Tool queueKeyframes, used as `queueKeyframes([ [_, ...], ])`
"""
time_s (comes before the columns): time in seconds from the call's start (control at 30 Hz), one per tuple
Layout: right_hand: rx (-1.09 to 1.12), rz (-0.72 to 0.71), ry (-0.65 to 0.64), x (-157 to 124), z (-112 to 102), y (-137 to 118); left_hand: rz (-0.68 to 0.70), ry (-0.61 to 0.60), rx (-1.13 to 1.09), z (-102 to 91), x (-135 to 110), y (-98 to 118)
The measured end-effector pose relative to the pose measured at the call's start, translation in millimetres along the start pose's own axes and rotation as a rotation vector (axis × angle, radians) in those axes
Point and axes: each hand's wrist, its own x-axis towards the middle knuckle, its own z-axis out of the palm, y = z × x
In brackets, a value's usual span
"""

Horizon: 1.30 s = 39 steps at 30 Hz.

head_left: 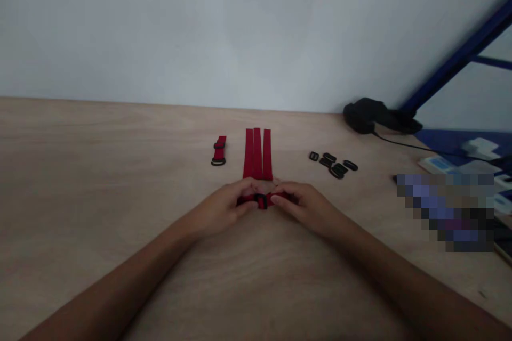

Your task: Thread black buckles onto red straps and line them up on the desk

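Note:
Between my two hands a red webbing strap (270,200) is stretched sideways, with a black slide buckle (261,201) on it near the middle. My left hand (228,202) pinches the strap just left of the buckle. On the other side, my right hand (306,202) grips it between thumb and fingers. Parts of the strap are hidden inside both hands. Right behind my hands lie three flat red strap pieces (257,152), side by side. A shorter red strap fitted with black buckles (219,151) rests to their left.
Several loose black buckles (328,159) lie right of the straps. A black object (372,115) with a cable (412,146) sits by the wall at the back right. A blurred-out rectangular item (452,213) is at the right edge of the wooden table (100,181).

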Motion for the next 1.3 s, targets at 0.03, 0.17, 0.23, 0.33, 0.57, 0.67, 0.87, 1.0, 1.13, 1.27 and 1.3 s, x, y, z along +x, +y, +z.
queueKeyframes([
  [0.03,-0.003,0.001,-0.011,0,-1,0,0.002,-0.02,0.003,-0.4,0,1],
  [0.17,-0.007,-0.01,-0.075,-1,-5,-1,0.02,-0.07,-0.03,-1.4,0,1],
  [0.23,-0.006,-0.027,-0.105,-2,-7,-1,0.014,-0.077,-0.067,-1.0,0,0],
  [0.33,0.002,-0.033,-0.111,-2,-8,-2,-0.029,-0.088,-0.152,0.0,-1,-3],
  [0.57,0.047,-0.124,-0.182,-2,-12,-6,-0.034,-0.082,-0.227,4.5,-3,1],
  [0.67,0.051,-0.121,-0.182,-3,-10,-5,-0.056,-0.084,-0.241,6.1,-3,1],
  [0.87,0.214,0.089,-0.016,-4,0,-1,-0.052,-0.026,-0.237,6.1,-1,0],
  [1.0,0.315,0.138,-0.046,-5,-1,-4,-0.08,-0.014,-0.362,7.2,-2,2],
  [1.13,0.363,0.12,-0.093,-6,-2,-5,-0.037,0.06,-0.178,7.9,-3,4],
  [1.27,0.296,-0.009,0.021,-7,1,-5,-0.031,0.083,-0.136,7.7,-1,5],
  [1.3,0.217,-0.076,0.059,-7,1,-6,-0.033,0.083,-0.162,7.6,0,5],
])
